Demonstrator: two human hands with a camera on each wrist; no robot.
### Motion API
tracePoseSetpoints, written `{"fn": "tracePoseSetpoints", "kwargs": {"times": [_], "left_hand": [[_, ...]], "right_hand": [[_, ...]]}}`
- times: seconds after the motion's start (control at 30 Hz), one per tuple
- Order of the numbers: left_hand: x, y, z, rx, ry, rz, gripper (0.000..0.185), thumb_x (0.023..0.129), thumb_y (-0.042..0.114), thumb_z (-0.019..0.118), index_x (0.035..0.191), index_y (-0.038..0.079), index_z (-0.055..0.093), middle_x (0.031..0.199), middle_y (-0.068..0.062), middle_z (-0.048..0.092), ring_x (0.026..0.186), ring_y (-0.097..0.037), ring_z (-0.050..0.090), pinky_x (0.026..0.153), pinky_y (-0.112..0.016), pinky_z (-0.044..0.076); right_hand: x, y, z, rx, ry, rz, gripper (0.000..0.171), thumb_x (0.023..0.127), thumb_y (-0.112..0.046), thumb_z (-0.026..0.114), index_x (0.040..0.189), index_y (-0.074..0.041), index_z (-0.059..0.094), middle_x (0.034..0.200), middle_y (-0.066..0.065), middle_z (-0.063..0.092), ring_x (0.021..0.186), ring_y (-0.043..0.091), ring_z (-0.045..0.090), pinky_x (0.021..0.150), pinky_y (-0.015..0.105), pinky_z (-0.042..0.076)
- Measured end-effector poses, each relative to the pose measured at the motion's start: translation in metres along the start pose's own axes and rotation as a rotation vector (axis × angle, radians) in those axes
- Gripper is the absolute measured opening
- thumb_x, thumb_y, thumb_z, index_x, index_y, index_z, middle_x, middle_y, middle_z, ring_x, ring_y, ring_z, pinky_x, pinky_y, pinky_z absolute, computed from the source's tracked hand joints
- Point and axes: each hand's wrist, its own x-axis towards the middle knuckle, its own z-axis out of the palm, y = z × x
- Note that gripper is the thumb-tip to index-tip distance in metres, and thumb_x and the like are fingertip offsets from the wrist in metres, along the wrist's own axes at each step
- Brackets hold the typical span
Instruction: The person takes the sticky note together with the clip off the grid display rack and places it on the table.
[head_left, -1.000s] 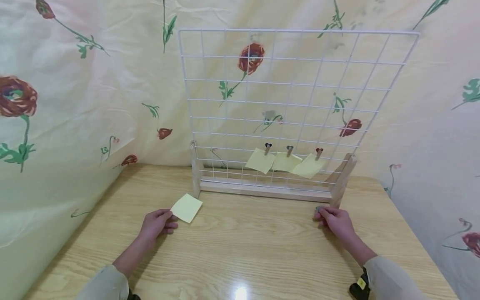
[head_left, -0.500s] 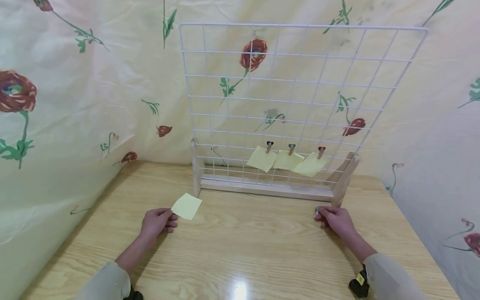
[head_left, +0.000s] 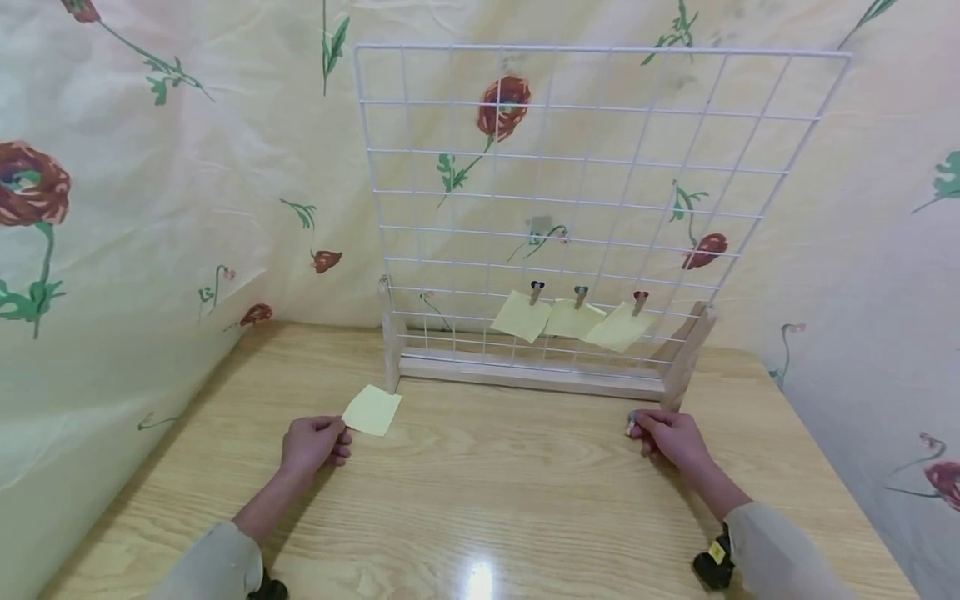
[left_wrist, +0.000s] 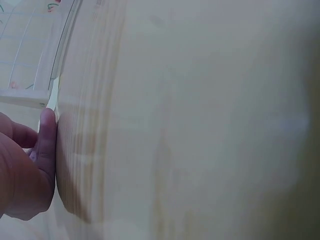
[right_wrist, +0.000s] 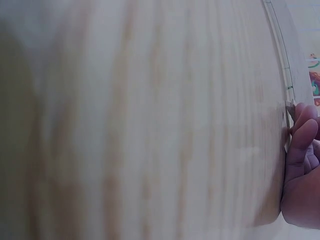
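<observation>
A yellow note point(head_left: 372, 410) is being pinched at its corner by the left hand point(head_left: 313, 443) on the worktop point(head_left: 480, 500), left of the wire rack point(head_left: 570, 208). A small clip point(head_left: 633, 419) is being gripped by the right hand point(head_left: 671, 439) at the rack's right foot.

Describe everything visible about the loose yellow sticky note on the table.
The loose sticky note is a pale yellow paper square, blank on its upper face. It lies on the wooden table, turned so its corners point diamond-wise, just in front of the left wooden foot of the wire grid stand. The left hand touches its near-left corner with the fingertips; whether that corner is pinched or lifted cannot be told.
</observation>
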Motion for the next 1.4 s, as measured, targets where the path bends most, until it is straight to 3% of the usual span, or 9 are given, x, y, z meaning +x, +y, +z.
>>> {"fn": "tracePoseSetpoints", "kwargs": {"times": [0.27,0.73,1.4], "left_hand": [[0.0007,-0.0019,0.0004,0.004,0.020,0.014,0.036,0.093,0.010,0.057,0.119,-0.014,0.058,0.070,-0.005,0.067,0.055,-0.011,0.063,0.052,-0.026,0.058],[-0.0042,0.0014,0.0000,0.032,0.009,0.031,0.042,0.093,0.012,0.055,0.128,-0.012,0.053,0.074,-0.005,0.068,0.056,-0.011,0.062,0.052,-0.026,0.058],[-0.0038,0.0021,-0.0011,0.041,-0.004,0.023,0.043,0.095,0.013,0.055,0.130,-0.011,0.051,0.075,-0.005,0.067,0.056,-0.012,0.063,0.053,-0.027,0.059]], "right_hand": [[-0.0007,0.0010,0.0006,0.007,-0.003,-0.014,0.040,0.100,-0.016,0.050,0.124,0.016,0.052,0.071,-0.009,0.065,0.054,0.007,0.053,0.046,0.020,0.045],[-0.0038,0.0010,0.0002,0.003,0.001,-0.009,0.041,0.100,-0.017,0.051,0.125,0.016,0.051,0.072,-0.008,0.065,0.054,0.007,0.053,0.046,0.020,0.045],[0.0002,0.0012,-0.0060,0.096,-0.069,0.002,0.044,0.101,-0.018,0.049,0.131,0.015,0.046,0.074,-0.007,0.067,0.057,0.005,0.054,0.048,0.019,0.047]]}}
